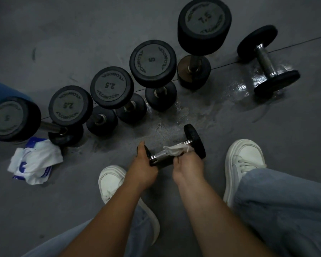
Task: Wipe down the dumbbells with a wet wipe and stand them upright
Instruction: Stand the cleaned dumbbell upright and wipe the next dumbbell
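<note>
Seven dumbbells are sitting on a dark grey floor (82, 25). A row of five dumbbells (111, 88) is standing on end along the far side, the top faces reading 5, 2.5, 2.5, 5 and 7.5 from left to right. A sixth dumbbell (267, 60) is lying on its side at the far right, beside a glistening wet patch (237, 88).

The small dumbbell (195, 140) is being held level between the person's two white shoes (243, 160), near the wet patch and well apart from the row. Whether it is touching the floor cannot be told.

The left hand (143, 171) is gripping the dumbbell's left end plate, with the fingers curled round the rim and the thumb lying over the top. The right hand (187, 169) is closing its fingers round a white wet wipe (174, 151), pressing it against the metal handle (159, 156) close to the right end plate.

A crumpled white and blue wipe packet (35, 160) is lying on the floor at the left, just beside the row's leftmost dumbbell. Blue jeans (285, 210) are filling the lower corners.
</note>
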